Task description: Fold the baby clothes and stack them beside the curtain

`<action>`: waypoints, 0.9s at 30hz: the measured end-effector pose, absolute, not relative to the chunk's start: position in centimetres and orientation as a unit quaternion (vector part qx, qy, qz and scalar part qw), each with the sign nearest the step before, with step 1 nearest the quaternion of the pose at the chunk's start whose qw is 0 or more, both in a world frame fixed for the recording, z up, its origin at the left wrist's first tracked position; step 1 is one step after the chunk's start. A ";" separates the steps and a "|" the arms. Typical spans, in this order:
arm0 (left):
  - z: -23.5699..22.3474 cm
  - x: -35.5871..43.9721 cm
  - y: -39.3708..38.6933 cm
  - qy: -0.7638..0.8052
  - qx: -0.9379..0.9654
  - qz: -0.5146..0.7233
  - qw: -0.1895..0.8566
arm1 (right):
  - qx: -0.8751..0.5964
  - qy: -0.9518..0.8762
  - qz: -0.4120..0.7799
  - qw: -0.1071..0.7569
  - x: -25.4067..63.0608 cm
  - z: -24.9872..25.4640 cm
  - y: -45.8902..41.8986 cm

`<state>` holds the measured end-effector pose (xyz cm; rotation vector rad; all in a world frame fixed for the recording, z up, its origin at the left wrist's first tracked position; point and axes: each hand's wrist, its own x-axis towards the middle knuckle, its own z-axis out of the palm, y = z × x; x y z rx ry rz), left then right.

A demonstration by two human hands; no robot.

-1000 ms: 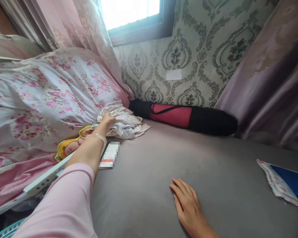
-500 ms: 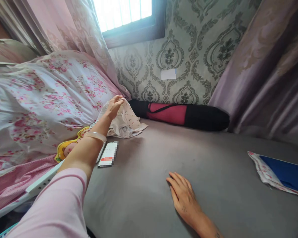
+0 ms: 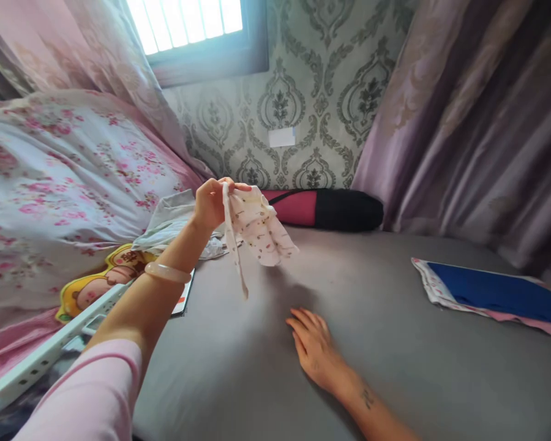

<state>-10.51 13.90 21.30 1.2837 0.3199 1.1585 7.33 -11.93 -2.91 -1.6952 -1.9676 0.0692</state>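
Note:
My left hand (image 3: 210,202) is raised above the grey bed surface (image 3: 395,367), fingers closed on a small white printed garment (image 3: 259,228) that hangs from it with a strap dangling down. A pale bangle sits on that wrist. Behind the hand lies a small heap of pale clothes (image 3: 169,222). My right hand (image 3: 316,349) rests flat on the grey surface, fingers spread, holding nothing.
A floral duvet (image 3: 64,171) is piled at the left beside a yellow cartoon cushion (image 3: 89,288) and a white rail (image 3: 41,358). A red and black roll (image 3: 330,209) lies along the patterned wall. A blue and floral folded cloth (image 3: 491,294) lies at right. Purple curtains hang on the right.
My left hand has lifted one garment off the pile and carried it up and rightward. The view has swung right. My right hand has stayed flat on the surface.

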 end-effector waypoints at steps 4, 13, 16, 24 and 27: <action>21.2 -8.3 11.9 0.124 0.548 0.473 0.678 | -0.620 -0.738 0.022 0.266 7.4 -2.9 -11.9; 20.7 -4.9 8.0 0.082 0.571 0.365 0.731 | -0.597 -0.761 0.060 0.246 8.3 -1.9 -12.5; 20.3 -4.2 7.1 0.114 0.606 0.368 0.697 | -0.572 -0.768 0.141 0.250 8.9 0.1 -13.0; 18.8 -3.1 5.3 0.116 0.633 0.375 0.667 | -0.571 -0.589 0.236 0.521 11.2 7.3 -13.6; 18.5 -2.9 4.5 0.105 0.624 0.372 0.679 | -0.599 -0.515 0.079 0.608 12.5 8.1 -13.2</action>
